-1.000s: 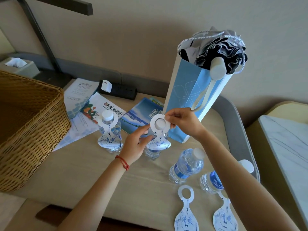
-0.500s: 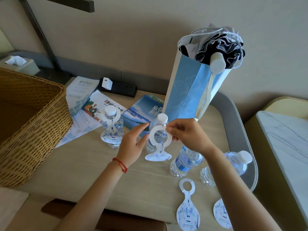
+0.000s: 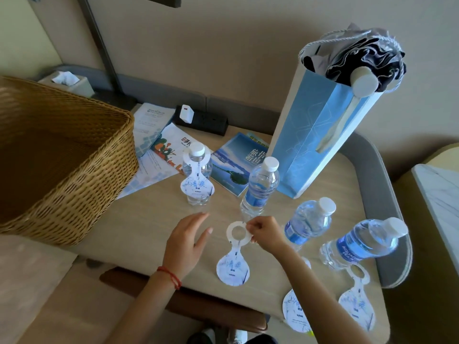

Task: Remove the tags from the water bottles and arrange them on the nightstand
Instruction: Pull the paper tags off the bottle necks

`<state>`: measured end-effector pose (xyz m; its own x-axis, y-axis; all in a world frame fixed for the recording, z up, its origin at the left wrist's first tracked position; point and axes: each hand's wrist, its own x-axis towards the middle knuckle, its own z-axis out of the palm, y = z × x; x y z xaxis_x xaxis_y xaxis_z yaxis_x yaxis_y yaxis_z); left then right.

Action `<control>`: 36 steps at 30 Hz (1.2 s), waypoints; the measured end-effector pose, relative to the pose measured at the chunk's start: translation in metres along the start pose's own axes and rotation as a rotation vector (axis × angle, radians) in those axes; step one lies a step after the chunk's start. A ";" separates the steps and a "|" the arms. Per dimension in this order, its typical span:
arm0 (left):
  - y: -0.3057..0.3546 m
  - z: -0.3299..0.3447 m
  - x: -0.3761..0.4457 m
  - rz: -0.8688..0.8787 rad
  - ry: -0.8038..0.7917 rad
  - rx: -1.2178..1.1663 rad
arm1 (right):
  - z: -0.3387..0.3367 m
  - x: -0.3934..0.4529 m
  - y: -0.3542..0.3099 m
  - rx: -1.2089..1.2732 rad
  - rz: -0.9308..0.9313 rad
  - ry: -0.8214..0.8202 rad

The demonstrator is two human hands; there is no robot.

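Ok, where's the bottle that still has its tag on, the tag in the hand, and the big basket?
Tagged bottle (image 3: 197, 175): head view, on its hanging tag.
Held tag (image 3: 233, 266): head view, on its wide bottom.
Basket (image 3: 82, 184): head view, on its woven side.

Wooden worktop (image 3: 129, 227) carries four water bottles (image 3: 259, 189) beyond the hands (image 3: 185, 242), three loose tags (image 3: 356, 301), wicker basket (image 3: 57, 157) left, brochures (image 3: 231, 165), blue gift bag (image 3: 310, 145).

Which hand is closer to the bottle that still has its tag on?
The left hand. It hovers open just in front of the tagged bottle. The right hand is further off to the right, pinching the ring of a removed tag.
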<state>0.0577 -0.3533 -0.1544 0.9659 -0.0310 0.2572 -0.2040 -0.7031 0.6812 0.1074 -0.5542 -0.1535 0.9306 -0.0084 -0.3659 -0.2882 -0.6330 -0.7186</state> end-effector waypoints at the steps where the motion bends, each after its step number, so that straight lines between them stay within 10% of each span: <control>1: -0.003 0.000 -0.003 -0.002 0.003 0.015 | 0.007 0.004 0.007 -0.010 0.035 0.000; 15: -0.005 0.001 -0.020 -0.093 0.052 0.123 | 0.039 0.014 0.029 -0.496 -0.115 0.073; 25: 0.007 -0.017 0.003 -0.120 0.203 0.150 | 0.009 0.003 -0.048 -0.040 -0.497 0.192; 36: -0.022 -0.058 0.070 -0.038 0.218 -0.016 | -0.001 0.019 -0.109 0.324 -0.413 0.168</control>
<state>0.1201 -0.2993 -0.1119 0.9158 0.1505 0.3723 -0.1726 -0.6897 0.7032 0.1571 -0.4857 -0.0816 0.9966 0.0503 0.0655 0.0787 -0.3390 -0.9375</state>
